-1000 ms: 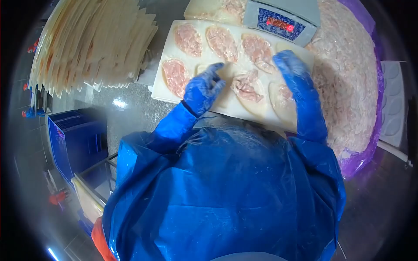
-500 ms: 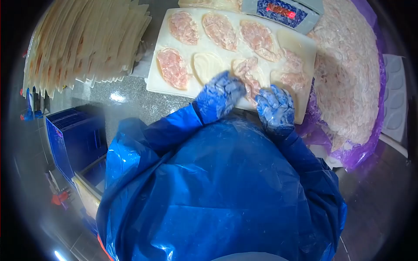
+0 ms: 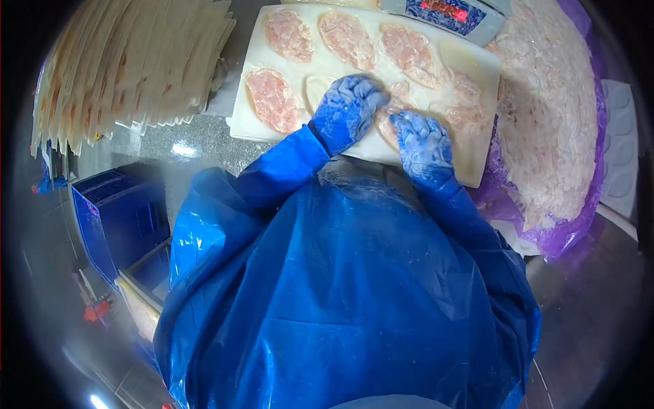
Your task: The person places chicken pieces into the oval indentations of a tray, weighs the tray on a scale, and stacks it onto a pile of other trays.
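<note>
Grey metal surface (image 3: 211, 146), wet and speckled, shows at the left of the head view beneath a white tray (image 3: 375, 151). Left of the tray: a close-packed row of pale sheets (image 3: 136, 65); below these, a blue crate (image 3: 116, 218). Beyond the tray's far edge, a scale (image 3: 470, 20) with a lit red display. At the right, a broad heap of pale meat (image 3: 552, 102) on purple plastic (image 3: 599, 146); farther right, a panel (image 3: 618, 150) with rounded hollows.

Head view, tray: oval hollows in two rows. Three meat ovals lie along the far row; a fourth, (image 3: 272, 101) in the near row, lies at the left end. Loose meat (image 3: 466, 102) spreads across the right end.

Head view, hands: both wear blue gloves, whitish residue on them. Meat portion (image 3: 398, 97) lies on the tray between the two hands, partly hidden by them. Left hand (image 3: 349, 109) is at its left side, fingers bent, partly over a pale hollow (image 3: 317, 88). Right hand (image 3: 424, 144) is at its near right side — fingers curled, fingertips toward the portion. Whether either hand grasps meat or is simply clenched: cannot tell — the undersides are hidden.
</note>
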The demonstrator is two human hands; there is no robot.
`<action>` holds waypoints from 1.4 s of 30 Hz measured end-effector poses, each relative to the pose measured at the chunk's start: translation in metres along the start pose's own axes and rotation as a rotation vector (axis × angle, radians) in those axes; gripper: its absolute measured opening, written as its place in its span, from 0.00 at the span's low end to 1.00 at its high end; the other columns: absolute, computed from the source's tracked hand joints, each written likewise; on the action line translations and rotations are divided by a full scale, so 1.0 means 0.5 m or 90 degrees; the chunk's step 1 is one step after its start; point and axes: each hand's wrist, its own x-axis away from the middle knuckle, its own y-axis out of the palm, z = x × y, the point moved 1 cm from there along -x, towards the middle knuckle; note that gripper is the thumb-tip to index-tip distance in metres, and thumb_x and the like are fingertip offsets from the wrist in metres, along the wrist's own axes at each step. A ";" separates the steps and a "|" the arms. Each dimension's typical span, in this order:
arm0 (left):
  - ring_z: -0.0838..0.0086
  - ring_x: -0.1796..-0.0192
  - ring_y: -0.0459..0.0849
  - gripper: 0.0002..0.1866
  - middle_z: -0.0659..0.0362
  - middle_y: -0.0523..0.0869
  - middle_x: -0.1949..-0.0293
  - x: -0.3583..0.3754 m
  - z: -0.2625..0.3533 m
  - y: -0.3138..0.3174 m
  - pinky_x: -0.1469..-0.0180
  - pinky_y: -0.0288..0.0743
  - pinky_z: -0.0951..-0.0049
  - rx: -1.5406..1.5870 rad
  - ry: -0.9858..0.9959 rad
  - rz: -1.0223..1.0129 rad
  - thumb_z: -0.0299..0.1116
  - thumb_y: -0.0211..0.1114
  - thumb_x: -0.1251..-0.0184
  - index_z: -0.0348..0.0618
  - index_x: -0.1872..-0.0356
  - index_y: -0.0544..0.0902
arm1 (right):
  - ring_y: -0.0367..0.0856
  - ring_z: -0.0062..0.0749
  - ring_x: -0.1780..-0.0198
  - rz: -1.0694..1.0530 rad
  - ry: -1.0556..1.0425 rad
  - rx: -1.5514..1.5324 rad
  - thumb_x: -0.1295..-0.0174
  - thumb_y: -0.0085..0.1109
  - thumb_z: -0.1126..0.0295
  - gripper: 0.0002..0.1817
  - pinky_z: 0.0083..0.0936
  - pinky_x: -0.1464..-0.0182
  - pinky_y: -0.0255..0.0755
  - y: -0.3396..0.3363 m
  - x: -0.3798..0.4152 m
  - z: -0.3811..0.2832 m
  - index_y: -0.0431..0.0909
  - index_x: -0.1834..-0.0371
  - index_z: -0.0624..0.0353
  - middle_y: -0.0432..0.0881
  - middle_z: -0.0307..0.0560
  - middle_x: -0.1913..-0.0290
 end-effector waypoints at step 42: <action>0.61 0.37 0.78 0.18 0.55 0.83 0.43 0.019 -0.017 -0.007 0.30 0.70 0.59 0.073 0.070 -0.128 0.25 0.58 0.41 0.47 0.49 0.83 | 0.77 0.42 0.47 0.101 -0.053 -0.092 0.50 0.71 0.69 0.12 0.41 0.43 0.69 0.023 0.036 -0.029 0.82 0.62 0.50 0.82 0.42 0.53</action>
